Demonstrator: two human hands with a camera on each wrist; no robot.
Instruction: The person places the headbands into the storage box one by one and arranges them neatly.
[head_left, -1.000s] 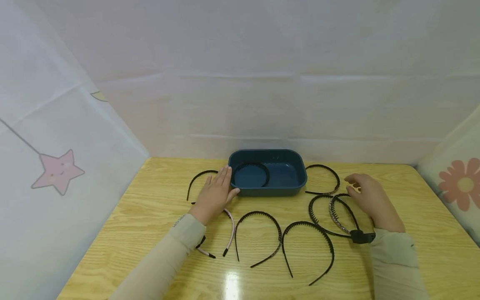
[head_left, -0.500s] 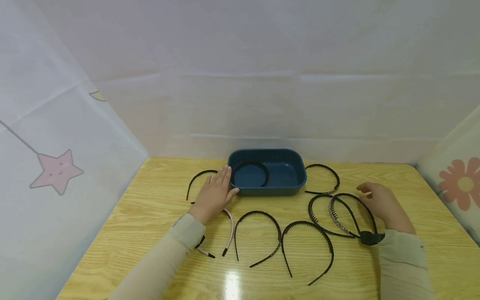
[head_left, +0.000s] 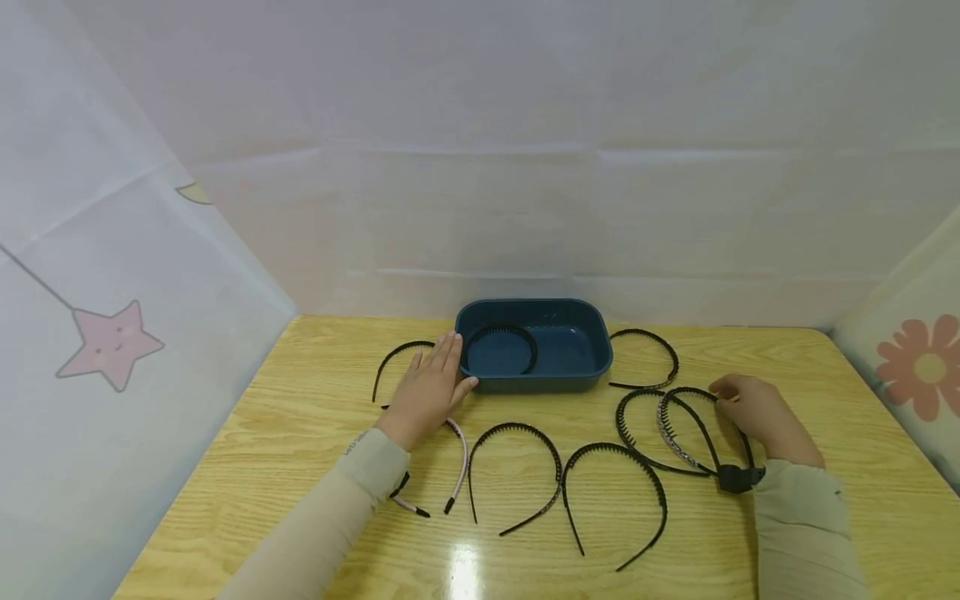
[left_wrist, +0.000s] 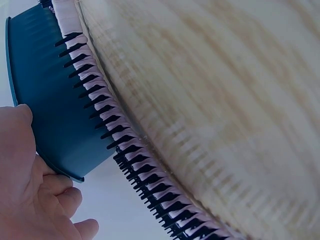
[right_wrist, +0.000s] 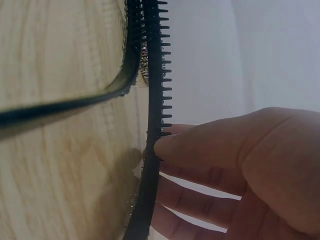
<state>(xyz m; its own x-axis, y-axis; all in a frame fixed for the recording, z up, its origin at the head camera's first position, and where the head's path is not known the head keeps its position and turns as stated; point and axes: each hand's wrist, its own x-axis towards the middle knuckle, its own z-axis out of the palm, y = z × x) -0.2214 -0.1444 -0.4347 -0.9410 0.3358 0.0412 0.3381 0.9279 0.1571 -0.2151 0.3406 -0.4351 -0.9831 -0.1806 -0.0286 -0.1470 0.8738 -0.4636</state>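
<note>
My left hand (head_left: 423, 392) rests against the left end of a dark blue bin (head_left: 543, 383), fingers straight along its wall and thumb at the front corner. In the left wrist view, the thumb lies at the bin's rim. One black toothed headband (head_left: 535, 350) lies inside the bin. At the right of the table, my right hand (head_left: 765, 417) pinches a black toothed headband (head_left: 688, 389) with a glittery section. Up close, thumb and fingers meet on its band (right_wrist: 156, 100). It overlaps another black headband (head_left: 628, 433).
More headbands lie on the wooden table (head_left: 247, 500): two black ones in front (head_left: 558, 458) (head_left: 663, 500), one right of the bin (head_left: 675, 354), one at the left (head_left: 382, 367). A pink headband (head_left: 463, 458) lies partly under my left arm. A pale cloth wall (head_left: 480, 208) stands behind.
My right hand has moved right and toward me to the headband's right side, and its fingers have closed on the band. The left hand and the bin stay put.
</note>
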